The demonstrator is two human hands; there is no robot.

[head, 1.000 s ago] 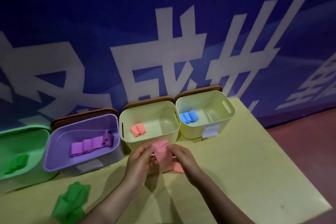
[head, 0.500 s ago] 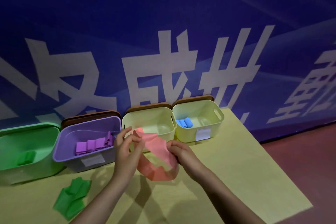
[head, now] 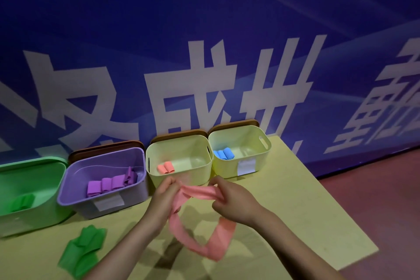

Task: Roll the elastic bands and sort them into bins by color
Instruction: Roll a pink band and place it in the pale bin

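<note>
Pinching a pink elastic band point(head: 200, 193) between them, the left hand point(head: 164, 198) and right hand point(head: 234, 202) held it above the table point(head: 284, 211), its loop hanging before the bin point(head: 181, 173) holding pink rolls point(head: 166, 167).

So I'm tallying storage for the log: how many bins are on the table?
4, in a row along the wall: green bin far left and partly cut off, purple bin, cream bin, cream bin far right.

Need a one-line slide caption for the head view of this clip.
Both hands, left and right, hold an unrolled pink band above the table, before four bins.
</note>
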